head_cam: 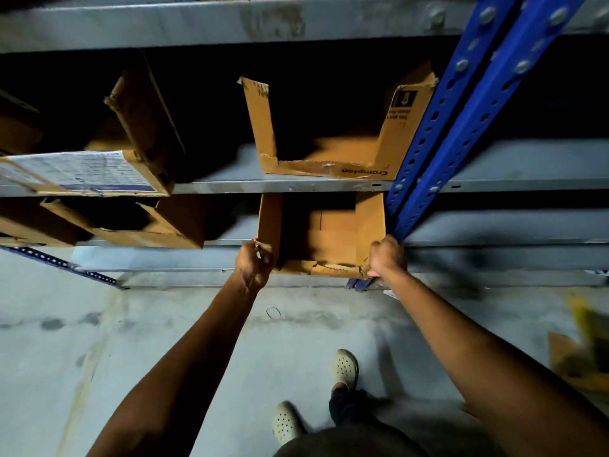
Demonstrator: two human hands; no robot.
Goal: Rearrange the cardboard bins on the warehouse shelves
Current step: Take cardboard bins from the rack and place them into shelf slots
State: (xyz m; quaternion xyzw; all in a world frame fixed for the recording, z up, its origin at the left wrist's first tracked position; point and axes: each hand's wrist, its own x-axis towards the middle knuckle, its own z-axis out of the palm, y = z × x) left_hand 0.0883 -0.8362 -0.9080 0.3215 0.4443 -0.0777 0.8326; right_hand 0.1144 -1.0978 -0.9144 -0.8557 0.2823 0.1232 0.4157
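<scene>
**Item under handling.** An open-topped brown cardboard bin point(333, 245) sits in the lower shelf bay, just left of the blue perforated steel upright point(461, 103). Its torn, ragged front lip projects past the grey metal lower shelf point(494, 240). The interior appears empty, but the rear half is in deep shadow and cannot be confirmed.

**Hands.** The left hand point(253, 267) grips the bin's front left corner, fingers curled around the torn cardboard edge. The right hand point(387, 257) grips the front right corner, knuckles up, close against the base of the blue upright. Both arms are extended well forward.

**Adjacent stock.** On the grey metal middle shelf point(263, 186) directly above stands a second brown cardboard bin printed "Crompton" point(329, 168). Its front is cut low and its right wall lies against the blue upright. To the left on the same shelf is a cardboard box with a white printed label point(82, 173), overhanging the shelf edge. Below it, left of the held bin and apart from it, is a low brown cardboard tray point(148, 237) with splayed flaps.

**Surroundings.** The grey concrete floor point(164, 324) is stained. A small dark loop point(273, 312) lies on it below the held bin. The person's feet, in pale perforated clogs point(345, 367), stand on the floor near the bottom of the view. Blurred pieces of yellow and brown cardboard point(573, 361) lie on the floor at the far right.
</scene>
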